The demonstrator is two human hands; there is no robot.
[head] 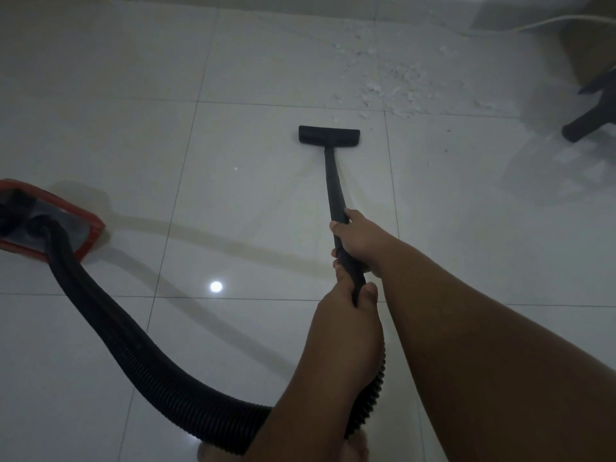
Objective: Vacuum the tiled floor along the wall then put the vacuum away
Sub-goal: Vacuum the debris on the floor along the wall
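Note:
Both hands grip the black vacuum wand [333,185]. My right hand [361,240] is wrapped around it higher up the tube, and my left hand [350,305] holds it just below, near where the ribbed hose [133,345] joins. The flat black floor nozzle [329,135] rests on the glossy white tiled floor [253,68], ahead of me. Scattered white debris [393,85] lies just beyond and to the right of the nozzle. The hose curves left to the red and grey vacuum body [50,221] at the left edge, partly cut off.
A black chair base leg [586,125] stands at the right edge. A white cable [566,21] runs along the floor at the top right near a wall or cabinet base [500,11]. A ceiling light reflection [216,286] glints on the tiles.

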